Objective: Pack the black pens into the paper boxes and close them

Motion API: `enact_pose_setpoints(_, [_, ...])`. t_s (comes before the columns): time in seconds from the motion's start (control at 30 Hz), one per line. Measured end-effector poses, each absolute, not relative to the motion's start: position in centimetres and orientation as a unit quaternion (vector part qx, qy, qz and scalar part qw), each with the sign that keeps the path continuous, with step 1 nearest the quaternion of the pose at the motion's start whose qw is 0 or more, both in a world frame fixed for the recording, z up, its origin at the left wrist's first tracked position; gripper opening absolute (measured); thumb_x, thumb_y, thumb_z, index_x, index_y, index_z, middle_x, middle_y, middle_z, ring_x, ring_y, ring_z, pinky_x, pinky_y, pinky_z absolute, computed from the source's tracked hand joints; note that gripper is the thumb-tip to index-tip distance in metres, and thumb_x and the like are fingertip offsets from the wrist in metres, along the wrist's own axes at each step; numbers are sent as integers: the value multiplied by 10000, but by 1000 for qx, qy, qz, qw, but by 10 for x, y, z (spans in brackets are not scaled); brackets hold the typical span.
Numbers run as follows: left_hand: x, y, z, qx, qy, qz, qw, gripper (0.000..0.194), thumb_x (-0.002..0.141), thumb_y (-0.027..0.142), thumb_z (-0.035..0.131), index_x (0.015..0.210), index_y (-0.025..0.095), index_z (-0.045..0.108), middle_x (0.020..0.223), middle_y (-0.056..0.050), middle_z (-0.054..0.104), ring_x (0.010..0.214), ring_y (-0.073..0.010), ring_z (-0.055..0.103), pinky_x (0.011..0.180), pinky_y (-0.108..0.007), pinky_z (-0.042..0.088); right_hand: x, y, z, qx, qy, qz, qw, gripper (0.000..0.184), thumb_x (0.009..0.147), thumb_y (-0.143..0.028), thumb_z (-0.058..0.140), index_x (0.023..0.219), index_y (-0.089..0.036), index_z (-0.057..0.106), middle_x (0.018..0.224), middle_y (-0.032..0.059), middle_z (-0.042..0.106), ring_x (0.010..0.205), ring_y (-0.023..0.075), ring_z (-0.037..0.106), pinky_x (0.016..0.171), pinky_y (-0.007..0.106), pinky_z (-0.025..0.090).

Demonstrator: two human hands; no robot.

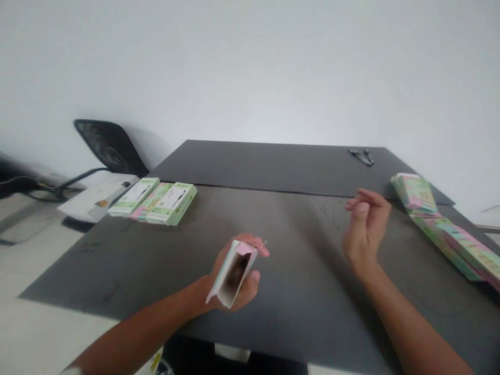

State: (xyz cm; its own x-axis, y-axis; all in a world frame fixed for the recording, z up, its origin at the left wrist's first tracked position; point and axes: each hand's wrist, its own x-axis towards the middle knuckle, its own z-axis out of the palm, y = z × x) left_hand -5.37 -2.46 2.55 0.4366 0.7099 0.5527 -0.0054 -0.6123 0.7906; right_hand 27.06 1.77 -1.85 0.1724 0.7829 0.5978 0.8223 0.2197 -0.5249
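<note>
My left hand (pixel 252 291) is wrapped around a small carton (pixel 223 278) above the near part of the dark table. The carton's end facing me is open, with a pink flap at the top and a shadowed inside whose contents I cannot make out. Farther right, my right hand (pixel 365 229) is raised over the table, its fingers loosely bent and its thumb in front of them. Nothing shows in it. Beyond it to the right lie piled green and pink cartons (pixel 417 192), several of them flat-looking (pixel 464 245).
Green and white cartons (pixel 167 205) stand in a row at the table's left edge. Next to them is a white box (pixel 103 192), with a black mesh chair (pixel 111 146) behind. Small dark items (pixel 362 157) lie at the back right of the table (pixel 273 166).
</note>
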Motion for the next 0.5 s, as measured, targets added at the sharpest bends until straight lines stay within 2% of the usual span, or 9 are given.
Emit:
enact_pose_setpoints(0.1, [-50, -20, 14, 756, 272, 488, 341, 378, 850, 159, 682, 1206, 268, 619, 1113, -69, 692, 1095, -261, 691, 1071, -471, 538, 303, 41, -24, -676, -616, -84, 394, 480, 1051, -545, 488, 1347, -228, 694, 1256, 155, 707, 1169, 303, 614, 983, 459, 449])
enact_pose_setpoints(0.23, [-47, -15, -15, 728, 254, 534, 347, 384, 946, 229, 644, 1310, 327, 571, 1141, -65, 671, 1109, -261, 682, 1073, -472, 543, 342, 86, -29, -735, -593, -120, 305, 434, 1044, -462, 502, 1350, -234, 712, 1382, 155, 712, 1284, 314, 604, 1046, 466, 419])
enact_pose_setpoints(0.33, [-50, -5, -30, 713, 273, 524, 378, 419, 976, 323, 668, 1380, 342, 555, 1164, -100, 699, 1151, -309, 681, 1081, -528, 554, 372, 134, -29, -771, -554, -135, 285, 487, 1042, -376, 478, 1433, -150, 661, 1441, 209, 693, 1338, 334, 596, 1101, 504, 406])
enact_pose_setpoints(0.43, [-54, 14, -28, 711, 268, 447, 472, 373, 924, 414, 769, 1274, 327, 673, 1072, -109, 740, 1087, -351, 713, 1015, -573, 600, 407, 181, -27, -812, -505, -137, 260, 534, 1036, -322, 445, 1474, -65, 613, 1478, 271, 659, 1364, 364, 591, 1111, 543, 418])
enact_pose_setpoints(0.5, [-54, 27, -20, 717, 251, 394, 517, 235, 944, 442, 761, 1138, 310, 750, 987, -96, 760, 992, -327, 737, 922, -531, 639, 431, 208, -29, -834, -476, -134, 245, 528, 1033, -305, 430, 1463, -66, 621, 1452, 288, 669, 1368, 375, 591, 1105, 562, 427])
